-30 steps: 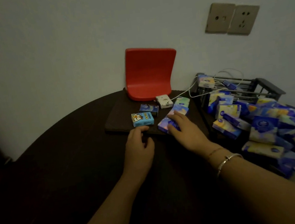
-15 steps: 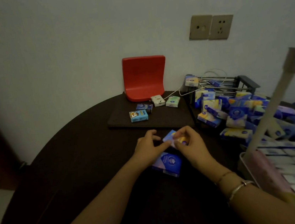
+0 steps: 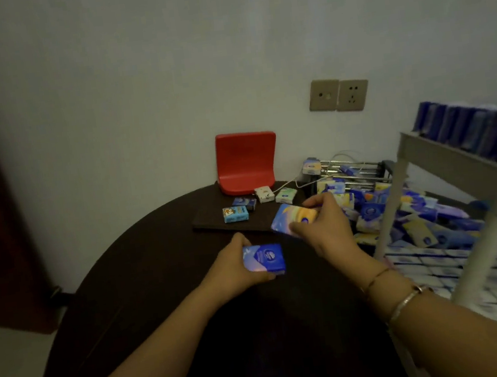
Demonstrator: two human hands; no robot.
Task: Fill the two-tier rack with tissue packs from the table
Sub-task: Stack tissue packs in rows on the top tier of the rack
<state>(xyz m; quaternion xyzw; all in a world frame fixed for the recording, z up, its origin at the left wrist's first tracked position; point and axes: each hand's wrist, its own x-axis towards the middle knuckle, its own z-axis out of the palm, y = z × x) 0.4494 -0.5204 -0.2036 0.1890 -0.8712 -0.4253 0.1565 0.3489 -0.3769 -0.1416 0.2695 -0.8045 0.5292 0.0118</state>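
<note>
Tissue packs sit one in each hand above the dark round table (image 3: 146,282). The left hand (image 3: 235,268) curls its fingers under a dark blue pack (image 3: 265,260), thumb along its far edge. The right hand (image 3: 324,226) pinches a lighter blue-and-yellow pack (image 3: 291,219), tilted, just beyond and to the right of the first. Past them a dark mat (image 3: 213,220) carries four small packs (image 3: 235,214) in front of a red stand (image 3: 245,160). To the right lies a loose pile of packs (image 3: 417,224) around a dark wire rack (image 3: 354,169). The white two-tier rack (image 3: 444,161) stands nearest on the right, both tiers lined with packs.
</note>
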